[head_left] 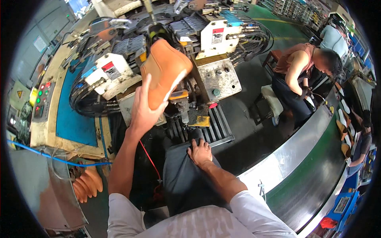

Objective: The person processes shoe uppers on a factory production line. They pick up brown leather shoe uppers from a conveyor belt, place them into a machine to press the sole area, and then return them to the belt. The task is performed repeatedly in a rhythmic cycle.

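Observation:
My left hand [143,110] is raised and grips an orange-tan boot upper [166,65] on its last, holding it tilted in front of a grey shoe-lasting machine [214,77]. The toe of the boot points up toward the machine's black clamp head [158,31]. My right hand [200,152] rests flat, fingers spread, on my dark trouser knee [184,178], holding nothing.
A control panel with green and red lights [41,99] stands at the left. Several orange boot pieces [87,184] lie stacked low left. A green conveyor belt [317,174] curves along the right, with seated people [301,75] working beside it. A blue cable [51,158] crosses the left.

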`<state>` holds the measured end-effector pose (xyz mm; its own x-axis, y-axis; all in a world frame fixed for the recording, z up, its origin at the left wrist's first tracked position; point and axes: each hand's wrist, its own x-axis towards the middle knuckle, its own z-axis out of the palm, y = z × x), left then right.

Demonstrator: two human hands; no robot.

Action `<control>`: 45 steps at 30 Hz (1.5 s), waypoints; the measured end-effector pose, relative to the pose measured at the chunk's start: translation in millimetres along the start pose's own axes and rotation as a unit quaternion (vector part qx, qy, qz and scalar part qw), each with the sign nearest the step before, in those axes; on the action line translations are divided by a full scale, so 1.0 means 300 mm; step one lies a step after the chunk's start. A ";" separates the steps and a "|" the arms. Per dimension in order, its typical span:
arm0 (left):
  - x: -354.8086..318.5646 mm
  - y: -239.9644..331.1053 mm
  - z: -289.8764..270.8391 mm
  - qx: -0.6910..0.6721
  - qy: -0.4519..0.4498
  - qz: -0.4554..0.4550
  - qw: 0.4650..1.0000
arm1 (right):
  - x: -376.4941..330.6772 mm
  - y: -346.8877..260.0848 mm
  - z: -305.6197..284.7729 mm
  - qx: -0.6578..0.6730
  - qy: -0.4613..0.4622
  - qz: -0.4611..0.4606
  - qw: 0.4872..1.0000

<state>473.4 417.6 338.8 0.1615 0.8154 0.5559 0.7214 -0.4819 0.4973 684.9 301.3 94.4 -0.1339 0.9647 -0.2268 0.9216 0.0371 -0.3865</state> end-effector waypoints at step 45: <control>-2.619 -0.379 -1.055 0.389 -0.158 -0.717 0.556 | -0.075 0.072 0.070 -0.120 -0.009 -0.157 0.980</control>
<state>51.3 -269.9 56.3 -0.9347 0.2562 -0.2465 0.3132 0.9215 -0.2298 700.2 275.0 72.2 -0.4295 0.8912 -0.1460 0.8926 0.3944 -0.2183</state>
